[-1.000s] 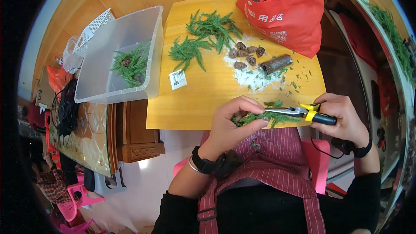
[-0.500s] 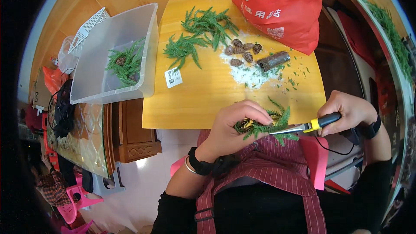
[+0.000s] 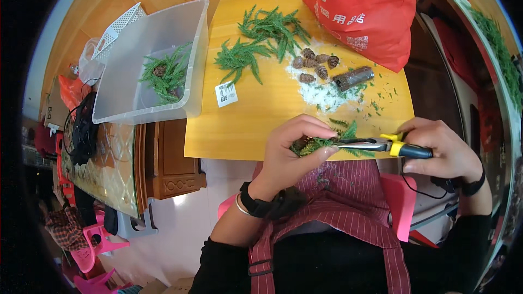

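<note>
Looks to me like a household room used as a small craft workshop: carved woodwork (image 3: 174,170), a glass-topped table (image 3: 109,166) and pink plastic chairs (image 3: 104,244) stand at left, while pinecones (image 3: 307,78), green sprigs (image 3: 238,57) and clippings (image 3: 373,107) litter the yellow table (image 3: 245,133), pliers (image 3: 397,146) out at its near edge.

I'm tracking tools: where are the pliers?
In the head view, right of centre, the pliers are in the right hand, their tips at the green sprig.
</note>
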### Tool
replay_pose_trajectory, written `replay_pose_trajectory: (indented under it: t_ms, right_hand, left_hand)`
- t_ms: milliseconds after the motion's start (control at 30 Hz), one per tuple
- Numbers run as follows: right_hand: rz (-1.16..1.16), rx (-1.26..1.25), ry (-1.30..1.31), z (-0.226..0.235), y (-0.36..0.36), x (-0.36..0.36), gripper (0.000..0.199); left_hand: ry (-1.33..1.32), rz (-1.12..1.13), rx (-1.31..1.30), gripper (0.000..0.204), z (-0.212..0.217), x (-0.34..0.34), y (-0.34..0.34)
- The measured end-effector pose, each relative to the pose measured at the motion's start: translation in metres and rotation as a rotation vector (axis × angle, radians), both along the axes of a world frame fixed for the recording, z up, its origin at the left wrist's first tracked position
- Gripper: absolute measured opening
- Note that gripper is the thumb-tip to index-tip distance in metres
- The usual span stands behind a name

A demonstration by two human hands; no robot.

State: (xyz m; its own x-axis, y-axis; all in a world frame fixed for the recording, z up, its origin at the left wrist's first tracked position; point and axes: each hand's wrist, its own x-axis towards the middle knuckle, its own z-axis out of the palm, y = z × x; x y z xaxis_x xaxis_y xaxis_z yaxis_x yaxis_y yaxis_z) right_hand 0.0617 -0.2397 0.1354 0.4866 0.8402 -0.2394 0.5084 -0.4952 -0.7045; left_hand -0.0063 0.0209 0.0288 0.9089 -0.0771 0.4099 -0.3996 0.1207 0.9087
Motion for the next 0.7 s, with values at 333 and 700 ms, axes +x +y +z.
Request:
replay_pose_trajectory:
  t_ms: [333, 700]
  right_hand:
    - [-0.090, -0.094, 0.271, 0.015, -0.010, -0.009, 0.025]
    - [-0.048, 0.148, -0.688, -0.012, 0.007, -0.025, 0.027]
  left_hand:
    - [-0.034, -0.016, 0.023, 0.021, -0.002, 0.003, 0.000]
    - [0.073, -0.124, -0.235, 0.019, -0.003, -0.002, -0.003]
